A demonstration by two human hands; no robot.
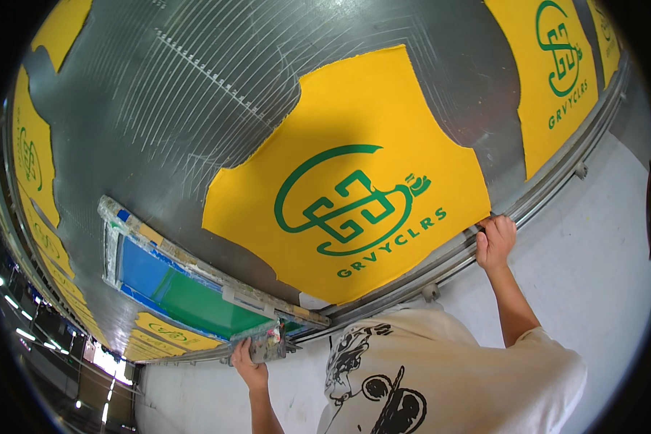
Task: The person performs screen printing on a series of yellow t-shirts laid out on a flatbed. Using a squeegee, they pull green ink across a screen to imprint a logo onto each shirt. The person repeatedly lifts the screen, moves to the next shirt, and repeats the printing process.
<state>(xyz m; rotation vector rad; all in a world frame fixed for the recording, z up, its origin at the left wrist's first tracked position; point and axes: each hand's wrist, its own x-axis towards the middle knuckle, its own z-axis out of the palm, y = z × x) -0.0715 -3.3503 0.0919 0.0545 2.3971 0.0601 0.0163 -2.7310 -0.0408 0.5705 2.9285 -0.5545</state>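
A yellow fabric panel (419, 137) lies on the dark table, printed with a green looping emblem and lettering. At its near right corner is my right hand (496, 242), fingers curled closed at the fabric's edge over the table rail; the fingertips are partly hidden. My left hand (249, 367) is closed on a grey, ink-smeared squeegee (267, 343) at the near end of a screen-printing frame (307, 312). Green and blue areas show in the mesh of that frame, which stands left of the panel with its edges taped and stained.
More printed yellow panels lie along the table (477, 94), at the right (550, 94) and far left (32, 148). Scratched line marks cover the surface beyond the middle panel. A metal rail (542, 199) follows the near edge, with a pale floor (593, 239) beside it.
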